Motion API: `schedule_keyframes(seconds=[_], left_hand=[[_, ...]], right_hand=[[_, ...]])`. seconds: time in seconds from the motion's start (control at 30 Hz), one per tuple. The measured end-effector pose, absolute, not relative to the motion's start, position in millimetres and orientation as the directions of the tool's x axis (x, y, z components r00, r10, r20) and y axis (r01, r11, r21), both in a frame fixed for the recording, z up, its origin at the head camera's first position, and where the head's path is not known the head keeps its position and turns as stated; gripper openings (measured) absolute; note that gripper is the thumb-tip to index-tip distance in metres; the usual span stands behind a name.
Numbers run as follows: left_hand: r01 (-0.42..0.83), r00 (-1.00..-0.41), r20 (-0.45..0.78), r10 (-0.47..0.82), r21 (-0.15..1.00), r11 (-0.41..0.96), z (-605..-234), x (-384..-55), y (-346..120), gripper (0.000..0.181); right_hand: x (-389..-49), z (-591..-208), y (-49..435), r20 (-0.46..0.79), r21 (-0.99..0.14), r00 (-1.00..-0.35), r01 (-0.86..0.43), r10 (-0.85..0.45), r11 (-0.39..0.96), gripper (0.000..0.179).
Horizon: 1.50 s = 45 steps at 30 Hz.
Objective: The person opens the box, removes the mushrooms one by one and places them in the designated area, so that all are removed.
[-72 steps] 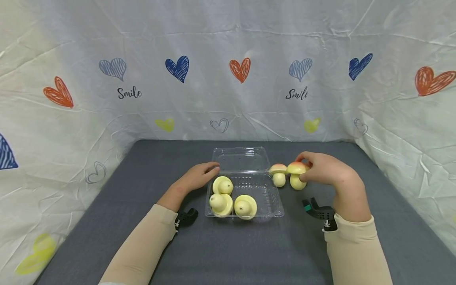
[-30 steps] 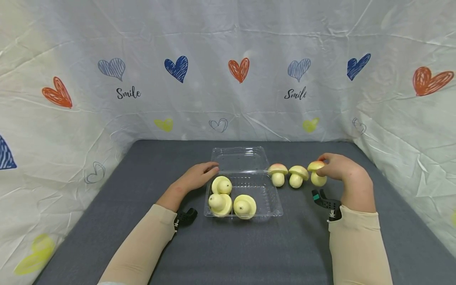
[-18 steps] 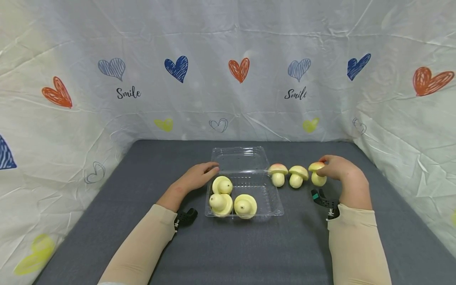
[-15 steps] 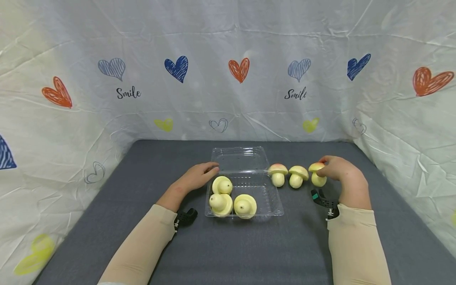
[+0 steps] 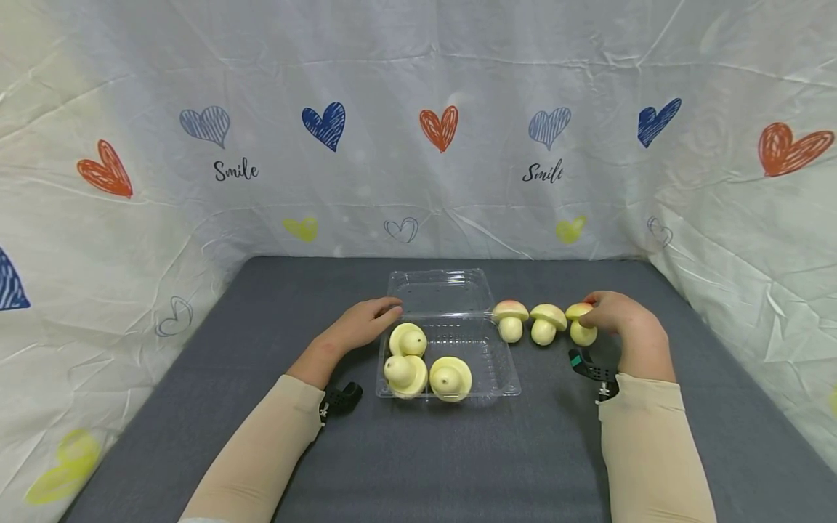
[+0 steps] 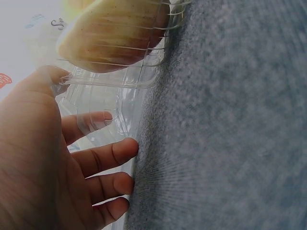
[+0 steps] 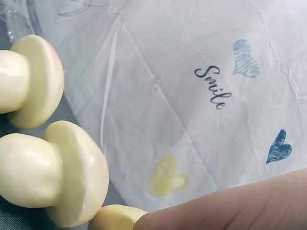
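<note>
My right hand [image 5: 621, 316] pinches a mushroom [image 5: 582, 333] with a yellow stem and pink-tinged cap, at the right end of a row of three. In the right wrist view, my finger and thumb area covers most of that mushroom [image 7: 117, 218]. Two more mushrooms, a middle one [image 5: 546, 325] and a left one [image 5: 510, 322], stand stem down beside it. My left hand [image 5: 356, 325] rests at the left side of a clear plastic clamshell box [image 5: 484, 356]; the left wrist view has its thumb on the rim and its other fingers loosely spread along the plastic.
Inside the box, three mushrooms lie stem up: a back one [image 5: 408, 340], a front left one [image 5: 404, 375] and a front right one [image 5: 450, 379]. The box's lid [image 5: 441, 290] is folded back. A dark grey cloth [image 5: 458, 465] covers the table; a heart-printed curtain [image 5: 366, 196] hangs behind.
My right hand has shifted right, away from the box, and then slightly down and left with the mushroom. Three mushrooms now show in the row, where two showed. My left hand stays put.
</note>
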<state>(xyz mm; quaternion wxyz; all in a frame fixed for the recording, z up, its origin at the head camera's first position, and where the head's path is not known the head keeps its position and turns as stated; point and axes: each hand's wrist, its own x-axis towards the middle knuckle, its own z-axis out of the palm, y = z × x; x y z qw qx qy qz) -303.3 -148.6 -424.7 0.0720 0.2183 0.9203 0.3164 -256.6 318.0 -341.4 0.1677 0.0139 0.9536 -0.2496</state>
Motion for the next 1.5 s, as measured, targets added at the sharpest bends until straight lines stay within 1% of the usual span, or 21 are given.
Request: schedule_keyframes(seconds=[0.33,0.6,0.77,1.07,1.4,1.5], left_hand=[[0.359,-0.893,0.007,0.451,0.616,0.701,-424,-302,-149,0.059],[0.359,-0.893,0.008,0.451,0.617,0.700,-425,-303,-149,0.061],[0.359,-0.893,0.008,0.449,0.614,0.703,-425,-304,-148,0.059],[0.366,-0.897,0.022,0.442,0.597,0.714,-427,-304,-148,0.055],[0.363,-0.897,0.015,0.442,0.596,0.716,-428,-304,-148,0.058],[0.362,-0.897,0.015,0.441,0.596,0.717,-428,-305,-148,0.059]], right_hand=[[-262,-351,318,-0.341,-0.489,-0.939,0.131,-0.051,0.862,0.063],[-263,-352,318,-0.358,-0.504,-0.932,0.141,-0.058,0.852,0.062],[-262,-349,317,-0.366,-0.495,-0.929,0.136,-0.063,0.858,0.063],[-255,-333,310,-0.383,-0.474,-0.922,0.153,-0.047,0.867,0.072],[-242,-312,296,-0.320,-0.432,-0.947,0.119,-0.029,0.894,0.080],[-238,-306,289,-0.289,-0.406,-0.957,0.092,-0.032,0.909,0.079]])
